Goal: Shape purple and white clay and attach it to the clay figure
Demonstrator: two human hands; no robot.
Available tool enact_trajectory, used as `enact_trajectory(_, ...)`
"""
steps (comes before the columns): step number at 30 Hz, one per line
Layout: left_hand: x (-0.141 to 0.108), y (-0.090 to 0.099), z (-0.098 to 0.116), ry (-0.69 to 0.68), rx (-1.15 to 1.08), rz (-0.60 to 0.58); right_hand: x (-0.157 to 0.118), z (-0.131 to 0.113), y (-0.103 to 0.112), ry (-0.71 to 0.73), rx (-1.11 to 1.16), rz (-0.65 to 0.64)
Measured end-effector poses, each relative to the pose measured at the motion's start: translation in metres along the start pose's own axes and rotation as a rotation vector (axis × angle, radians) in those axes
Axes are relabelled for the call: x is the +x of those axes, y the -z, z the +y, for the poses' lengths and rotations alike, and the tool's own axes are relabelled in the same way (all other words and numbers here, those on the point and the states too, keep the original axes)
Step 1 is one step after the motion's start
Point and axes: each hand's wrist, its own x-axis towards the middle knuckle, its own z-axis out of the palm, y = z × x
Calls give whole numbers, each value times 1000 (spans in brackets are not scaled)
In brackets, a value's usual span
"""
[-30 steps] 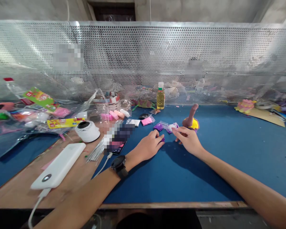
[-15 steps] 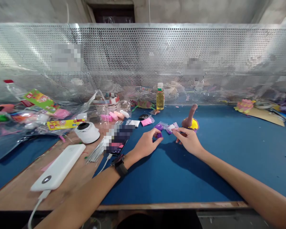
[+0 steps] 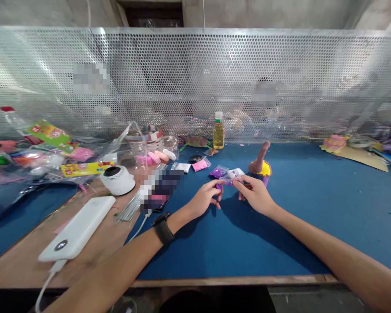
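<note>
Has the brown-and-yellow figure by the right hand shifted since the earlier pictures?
No, neither way visibly. Judged against the yellow bottle, the brown-and-yellow figure, partly behind the right hand, stands in the same place.

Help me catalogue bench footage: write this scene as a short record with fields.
Left hand: holding a purple piece
Right hand: pinching a clear packet with white contents
Behind right hand: brown-and-yellow figure
Bottle: upright, yellow liquid, white cap
Power bank: white, cable plugged in
Work surface: blue
Backdrop: perforated metal screen
</note>
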Motion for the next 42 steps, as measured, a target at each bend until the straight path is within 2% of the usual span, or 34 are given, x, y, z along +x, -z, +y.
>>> enact_trajectory(3,3,2,0,44,-173,-37,-3,-3,-2,30,29,-60)
enact_trajectory(5,4,2,0,49,-207,-39,-4,-5,-3,52,43,-110)
enact_trajectory(8,3,-1,0,23,-130,-8,-6,-8,-3,48,99,-198)
enact_trajectory(12,-1,-5,3,-46,-3,52,-6,-8,-3,-46,244,-323)
enact_trajectory(16,-4,-7,5,-52,7,89,-4,-6,-2,-123,332,-401)
enact_trajectory(22,-4,-7,4,-39,-4,81,-4,-3,-1,-188,289,-441)
enact_trajectory(28,-2,-4,-2,-100,114,109,-6,-4,-1,-181,197,-485)
enact_trajectory(35,-1,-3,-5,-149,178,64,-5,-6,1,-263,379,-538)
enact_trajectory(39,0,-2,-3,-140,167,115,-6,-3,-4,-256,467,-539)
enact_trajectory(42,2,-1,-1,-120,170,145,-5,0,-6,-207,433,-538)
